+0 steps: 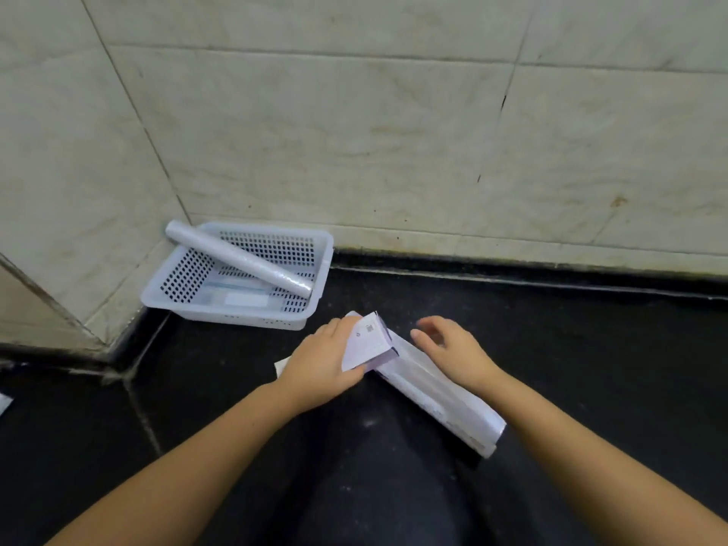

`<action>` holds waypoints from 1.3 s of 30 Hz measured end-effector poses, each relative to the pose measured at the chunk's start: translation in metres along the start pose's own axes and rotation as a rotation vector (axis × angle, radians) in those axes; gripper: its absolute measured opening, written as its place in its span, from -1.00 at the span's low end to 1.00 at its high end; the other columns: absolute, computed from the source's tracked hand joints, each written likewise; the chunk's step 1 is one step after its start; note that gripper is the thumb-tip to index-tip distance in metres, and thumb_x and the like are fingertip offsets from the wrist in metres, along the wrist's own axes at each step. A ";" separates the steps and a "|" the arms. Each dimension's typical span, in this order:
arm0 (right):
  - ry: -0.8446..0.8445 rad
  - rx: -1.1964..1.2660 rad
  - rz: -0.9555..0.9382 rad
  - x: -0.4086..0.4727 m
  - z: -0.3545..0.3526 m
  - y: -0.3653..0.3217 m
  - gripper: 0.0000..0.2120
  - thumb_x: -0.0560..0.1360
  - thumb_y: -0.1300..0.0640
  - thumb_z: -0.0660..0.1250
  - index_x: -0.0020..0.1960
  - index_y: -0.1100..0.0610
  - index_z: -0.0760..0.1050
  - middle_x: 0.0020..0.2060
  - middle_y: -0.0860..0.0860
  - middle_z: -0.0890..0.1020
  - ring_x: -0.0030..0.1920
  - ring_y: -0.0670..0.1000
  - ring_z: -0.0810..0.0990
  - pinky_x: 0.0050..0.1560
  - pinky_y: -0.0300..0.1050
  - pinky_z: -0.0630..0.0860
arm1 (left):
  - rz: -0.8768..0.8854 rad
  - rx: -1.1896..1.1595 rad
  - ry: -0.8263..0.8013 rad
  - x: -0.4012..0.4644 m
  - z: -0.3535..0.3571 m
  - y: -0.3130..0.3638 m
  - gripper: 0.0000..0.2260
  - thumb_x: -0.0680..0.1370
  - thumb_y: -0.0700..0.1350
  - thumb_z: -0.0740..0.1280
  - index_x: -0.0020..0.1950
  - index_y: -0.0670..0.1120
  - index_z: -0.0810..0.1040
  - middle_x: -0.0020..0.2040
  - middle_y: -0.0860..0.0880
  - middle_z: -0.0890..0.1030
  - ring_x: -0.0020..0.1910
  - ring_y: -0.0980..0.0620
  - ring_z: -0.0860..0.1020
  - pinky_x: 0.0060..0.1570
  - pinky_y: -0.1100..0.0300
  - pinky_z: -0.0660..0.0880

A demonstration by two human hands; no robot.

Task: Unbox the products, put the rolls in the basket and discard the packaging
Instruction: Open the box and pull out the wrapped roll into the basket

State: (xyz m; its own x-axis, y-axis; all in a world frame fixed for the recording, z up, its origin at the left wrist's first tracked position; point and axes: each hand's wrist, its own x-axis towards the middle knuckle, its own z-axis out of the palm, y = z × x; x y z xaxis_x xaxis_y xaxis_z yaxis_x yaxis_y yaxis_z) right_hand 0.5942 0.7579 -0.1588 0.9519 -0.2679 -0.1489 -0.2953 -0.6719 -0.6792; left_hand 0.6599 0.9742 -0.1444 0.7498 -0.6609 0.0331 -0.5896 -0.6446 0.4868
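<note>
Head view
Left hand (327, 362): forearm reaching forward, palm down, fingers closed over the opened end flap of the box (417, 378).
Right hand (453, 348): palm turned inward, fingers loosely spread and curled, hovering just beside the box, holding nothing.
Box: long, pale lilac, lying diagonally on the dark floor (591, 368) between both hands.
Roll (240, 260): propped slanted in the white basket (315, 285), one end over the rim.
Basket: in the corner against the tiled wall (354, 132).

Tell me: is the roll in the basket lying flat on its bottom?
No: the roll leans tilted, its far end propped on the white basket rim.
</note>
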 end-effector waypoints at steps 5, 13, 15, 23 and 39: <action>-0.212 0.380 -0.043 -0.009 -0.018 -0.034 -0.65 0.45 -0.23 0.23 0.19 -0.14 0.43 0.05 -0.11 0.61 0.01 -0.18 0.60 -0.08 -0.16 0.60 | 0.114 0.000 0.114 0.002 -0.012 0.026 -0.51 0.45 0.02 0.33 0.33 0.05 0.27 0.18 0.03 0.46 0.14 -0.01 0.42 0.14 0.02 0.40; -0.269 0.335 -0.115 -0.008 -0.039 -0.063 -0.47 0.49 0.04 0.30 0.43 0.05 0.27 0.19 0.02 0.55 0.07 -0.03 0.60 -0.03 -0.08 0.64 | 0.200 0.183 0.156 0.003 -0.021 0.024 -0.42 0.51 0.07 0.26 0.48 0.09 0.11 0.29 0.07 0.40 0.26 0.06 0.34 0.23 0.17 0.23; -0.314 0.323 -0.148 -0.007 -0.044 -0.068 -0.55 0.49 0.06 0.29 0.37 0.01 0.35 0.15 0.01 0.58 0.07 -0.04 0.60 -0.01 -0.05 0.65 | 0.189 0.155 0.165 0.003 -0.024 0.024 -0.43 0.51 0.06 0.27 0.47 0.11 0.13 0.29 0.08 0.41 0.25 0.07 0.35 0.23 0.18 0.24; -0.242 0.367 -0.176 -0.007 -0.038 -0.073 -0.68 0.42 0.02 0.31 0.17 -0.05 0.46 0.02 0.02 0.60 -0.05 0.00 0.64 -0.10 -0.01 0.67 | 0.250 0.226 0.230 0.006 -0.033 0.026 -0.42 0.49 -0.02 0.31 0.44 0.16 0.15 0.24 0.07 0.44 0.22 0.05 0.36 0.22 0.19 0.18; 0.126 -0.317 -0.653 -0.019 -0.058 -0.072 -0.61 0.51 0.01 0.26 0.34 -0.07 0.38 0.26 -0.13 0.54 0.28 -0.11 0.45 0.40 -0.06 0.27 | 0.209 -0.091 0.128 0.006 -0.050 0.020 -0.42 0.43 0.08 0.38 0.37 0.23 0.17 0.28 0.11 0.43 0.23 0.10 0.37 0.24 0.03 0.37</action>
State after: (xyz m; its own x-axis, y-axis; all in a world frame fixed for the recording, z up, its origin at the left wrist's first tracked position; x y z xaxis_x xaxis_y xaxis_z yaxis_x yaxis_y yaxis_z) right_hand 0.5922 0.7716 -0.0649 0.9309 0.1907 0.3116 0.3008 -0.8840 -0.3578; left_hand 0.6678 0.9769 -0.0905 0.6501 -0.7181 0.2484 -0.7103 -0.4581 0.5344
